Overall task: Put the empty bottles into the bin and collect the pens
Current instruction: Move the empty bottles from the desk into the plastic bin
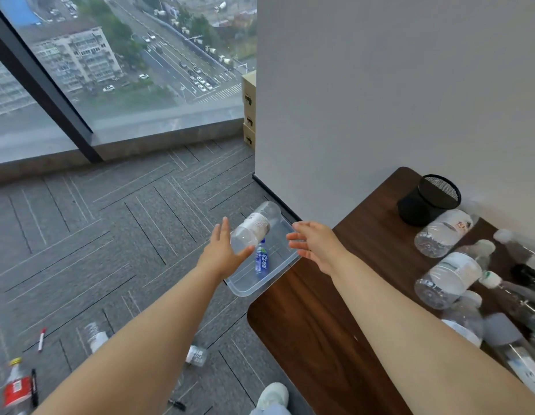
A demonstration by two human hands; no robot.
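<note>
A clear plastic bin (250,290) sits on the carpet by the table's corner, with a blue-labelled bottle (261,262) lying inside. Above it, a clear empty bottle (254,227) tilts in the air, its base against the thumb of my left hand (221,250), whose fingers are straight and spread. My right hand (314,244) hovers over the bin's right rim, fingers apart, holding nothing. On the carpet lie a red marker (42,338), a black marker (34,387), a black pen (176,404) and more bottles (197,354), one red-labelled (16,387).
The dark wooden table (320,324) on the right carries a black mesh pen holder (428,202) and several clear bottles (448,277). A white wall stands behind it, cardboard boxes (249,109) by the window. My white shoe (272,395) is near the table's edge.
</note>
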